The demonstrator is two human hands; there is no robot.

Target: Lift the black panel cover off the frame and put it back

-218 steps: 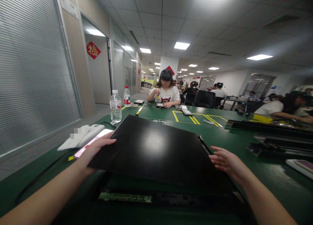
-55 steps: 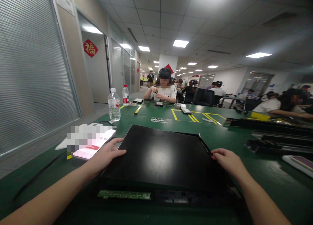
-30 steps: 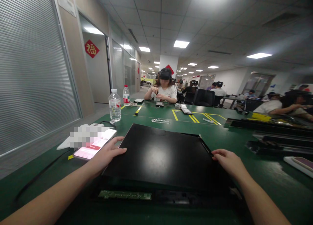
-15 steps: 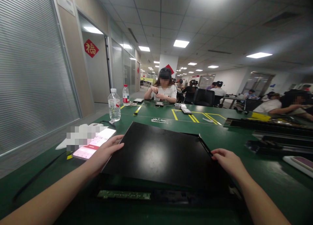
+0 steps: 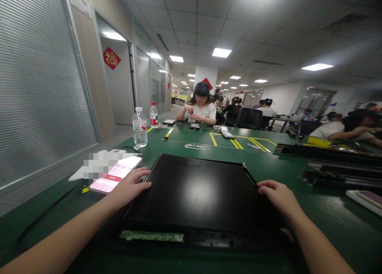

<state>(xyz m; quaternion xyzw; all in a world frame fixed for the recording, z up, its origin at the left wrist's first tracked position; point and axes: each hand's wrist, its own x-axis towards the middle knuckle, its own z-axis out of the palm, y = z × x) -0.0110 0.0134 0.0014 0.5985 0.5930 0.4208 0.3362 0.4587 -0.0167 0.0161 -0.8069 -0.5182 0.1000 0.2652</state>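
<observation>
A glossy black LCD panel (image 5: 191,194) lies face up in a thin black frame (image 5: 249,174) on the green table. Light reflects off its middle. Along the near edge of the frame runs a green circuit board strip (image 5: 151,236). At the panel's left edge is my left hand (image 5: 129,188), thumb and fingers apart, with the thumb tip touching or very near the edge. My right hand (image 5: 279,196) pinches the right side of the frame between thumb and fingers. The fingertips on the far side of that rim are partly hidden.
Left of the panel lies a lit phone (image 5: 116,174) beside a clear water bottle (image 5: 140,127) and a red-capped bottle (image 5: 153,115). Long black parts (image 5: 334,172) and another phone (image 5: 370,200) lie at right. A person (image 5: 201,105) works across the table (image 5: 167,146).
The left and far side of the panel has come down, and it now sits flatter within the frame. My left hand has loosened and lowered slightly; my right hand has stayed put.
</observation>
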